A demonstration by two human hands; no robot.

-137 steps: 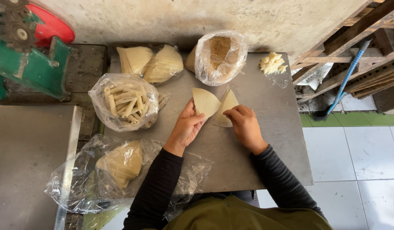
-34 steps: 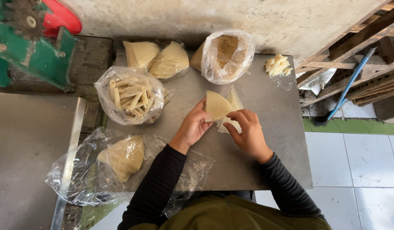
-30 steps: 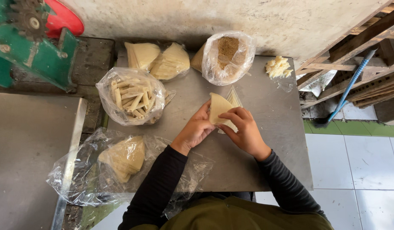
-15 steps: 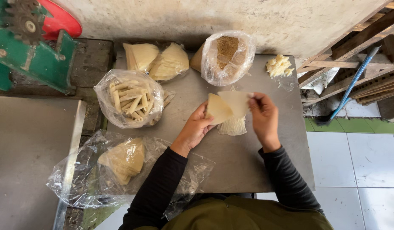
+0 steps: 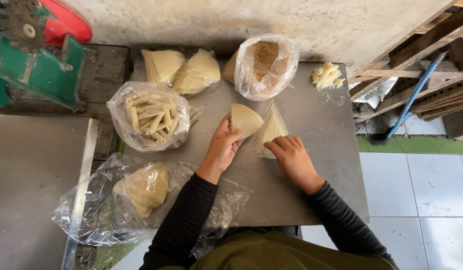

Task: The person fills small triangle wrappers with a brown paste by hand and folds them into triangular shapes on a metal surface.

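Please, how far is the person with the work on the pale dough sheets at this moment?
Done: a clear bag of pale rolled sticks sits at the left. In hand: the left hand holds a pale fan-shaped dough sheet; the right hand presses the thin triangular stack of sheets on the grey metal table. Left: that stack, plus bagged sheets.

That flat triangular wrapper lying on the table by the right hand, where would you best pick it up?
Probably at the wide bottom edge of the triangular wrapper, coming from the person's side, where the right hand already rests. It lies flat on the metal table, so lift an edge or corner first; the narrow tip points away.
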